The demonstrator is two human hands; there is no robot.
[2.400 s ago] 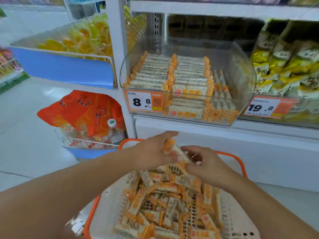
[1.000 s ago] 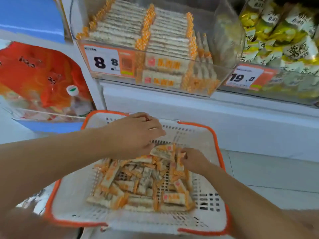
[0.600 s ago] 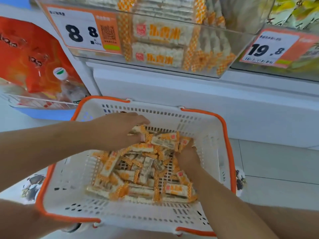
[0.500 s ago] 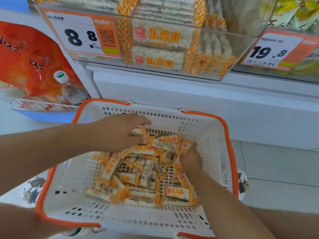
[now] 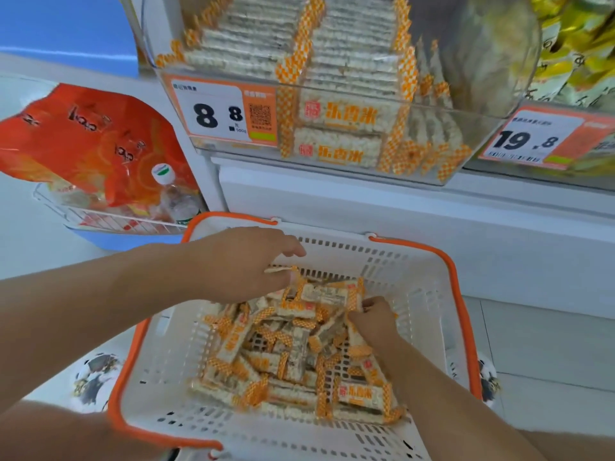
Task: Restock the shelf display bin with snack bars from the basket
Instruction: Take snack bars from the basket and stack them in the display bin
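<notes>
A white basket with an orange rim [image 5: 429,281] stands in front of the shelf and holds a loose heap of snack bars [image 5: 286,357] in white and orange checked wrappers. My left hand [image 5: 243,264] reaches over the heap's far side and holds a few bars under its curled fingers, index finger stretched out. My right hand [image 5: 376,322] is down in the heap on the right, fingers curled round the end of a bar. Above, the clear display bin [image 5: 492,104] holds neat rows of the same bars.
An orange 8.8 price tag [image 5: 226,111] is on the bin's front. A wire rack with red bags [image 5: 90,144] and a bottle [image 5: 176,194] sits at the left. A second bin with a 19.8 tag [image 5: 532,138] and yellow packs [image 5: 572,44] is at the right. White shelf base behind the basket.
Both hands went from a bar held above the basket down into the heap. Since half a second ago the left hand has lifted slightly with bars; the view has tilted up a little.
</notes>
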